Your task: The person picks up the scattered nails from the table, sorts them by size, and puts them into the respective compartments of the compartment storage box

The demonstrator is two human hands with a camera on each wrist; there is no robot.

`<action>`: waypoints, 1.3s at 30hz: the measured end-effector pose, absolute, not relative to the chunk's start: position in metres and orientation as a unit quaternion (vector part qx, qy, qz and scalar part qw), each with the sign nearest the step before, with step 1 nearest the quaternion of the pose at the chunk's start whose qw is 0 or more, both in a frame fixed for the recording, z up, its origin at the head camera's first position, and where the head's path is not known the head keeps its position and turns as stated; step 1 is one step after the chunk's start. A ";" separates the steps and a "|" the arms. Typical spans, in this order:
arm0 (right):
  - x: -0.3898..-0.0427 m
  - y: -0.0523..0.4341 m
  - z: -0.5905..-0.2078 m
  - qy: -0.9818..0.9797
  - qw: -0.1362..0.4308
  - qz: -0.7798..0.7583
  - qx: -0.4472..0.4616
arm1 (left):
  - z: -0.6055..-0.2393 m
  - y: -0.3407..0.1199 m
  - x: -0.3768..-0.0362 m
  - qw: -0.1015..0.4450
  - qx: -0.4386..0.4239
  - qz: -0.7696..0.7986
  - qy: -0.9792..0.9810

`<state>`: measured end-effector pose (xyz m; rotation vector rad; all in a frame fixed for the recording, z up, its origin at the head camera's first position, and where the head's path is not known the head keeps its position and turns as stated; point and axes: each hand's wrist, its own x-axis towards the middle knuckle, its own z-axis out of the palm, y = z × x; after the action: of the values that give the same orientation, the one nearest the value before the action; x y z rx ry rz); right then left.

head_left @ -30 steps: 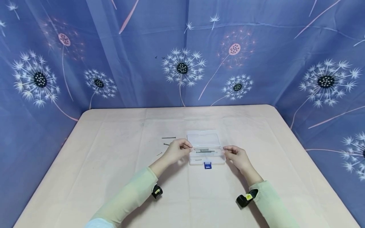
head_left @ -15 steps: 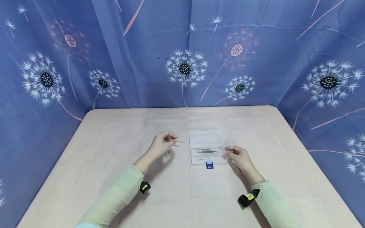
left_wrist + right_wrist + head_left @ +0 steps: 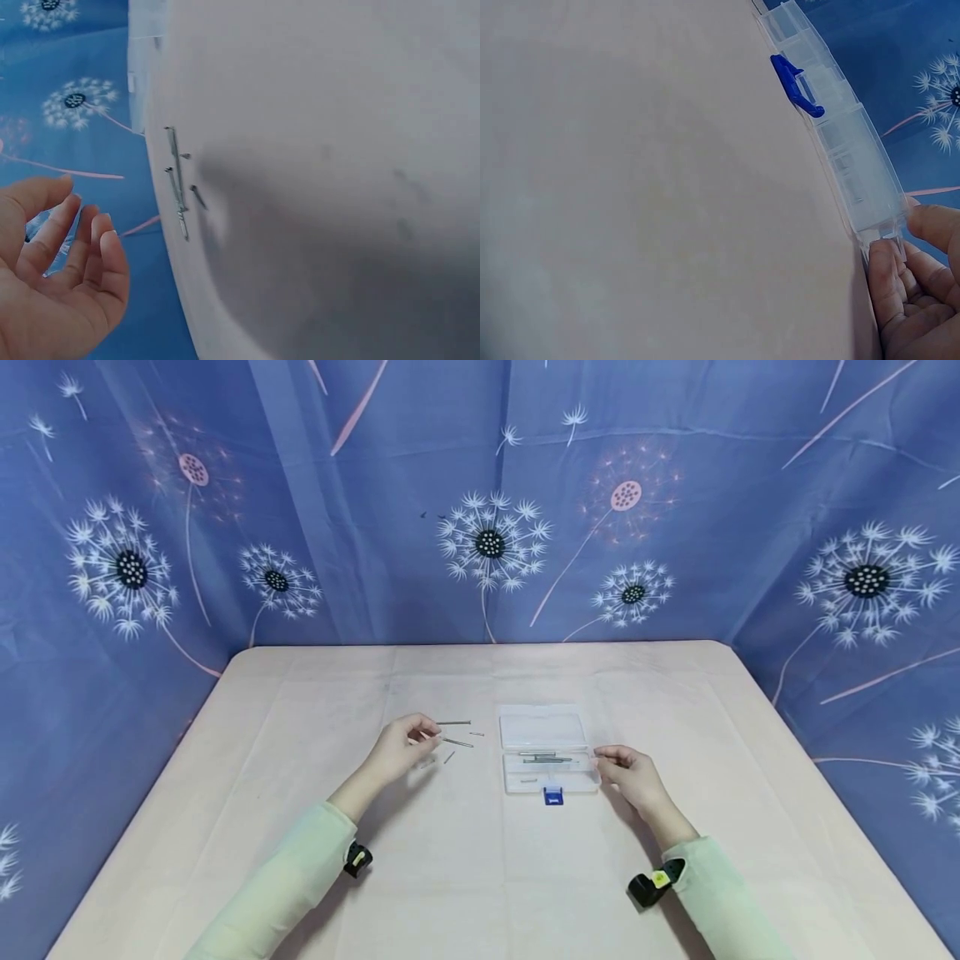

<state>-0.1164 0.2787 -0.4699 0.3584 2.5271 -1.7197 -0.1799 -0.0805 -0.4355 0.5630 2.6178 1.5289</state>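
A clear plastic box (image 3: 512,786) with a blue latch (image 3: 553,797) stands with its lid (image 3: 542,728) raised at the back. Several metal nails (image 3: 547,758) lie in its rear compartment, and a smaller one (image 3: 529,780) in front. My right hand (image 3: 630,777) pinches the box's right end between thumb and fingers, as the right wrist view also shows. Left of the box, my left hand (image 3: 401,747) hovers by several loose nails (image 3: 454,722) of different lengths. In the left wrist view its thumb and loosely bent fingers are apart, with nothing between them.
A pale cloth covers the table (image 3: 480,893). Blue curtains (image 3: 375,527) with a dandelion print stand behind it and at both sides. Each wrist wears a small black camera (image 3: 358,860).
My left hand has left the box's left end and moved left to the loose nails. The right hand stays at the box's right end. The head view has shifted slightly.
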 end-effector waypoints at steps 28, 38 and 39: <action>-0.116 0.277 -0.469 0.824 0.034 -0.552 0.121 | -0.461 -0.092 -0.181 0.067 0.200 0.350 0.912; -0.117 0.279 -0.469 0.823 0.036 -0.555 0.115 | -0.460 -0.087 -0.181 0.061 0.205 0.300 0.930; -0.117 0.279 -0.469 0.822 0.036 -0.556 0.115 | -0.460 -0.087 -0.180 0.062 0.207 0.290 0.932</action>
<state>-0.1166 0.2788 -0.4693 0.3540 2.5262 -1.7071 -0.1801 -0.0866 -0.4600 0.6270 2.8179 0.8762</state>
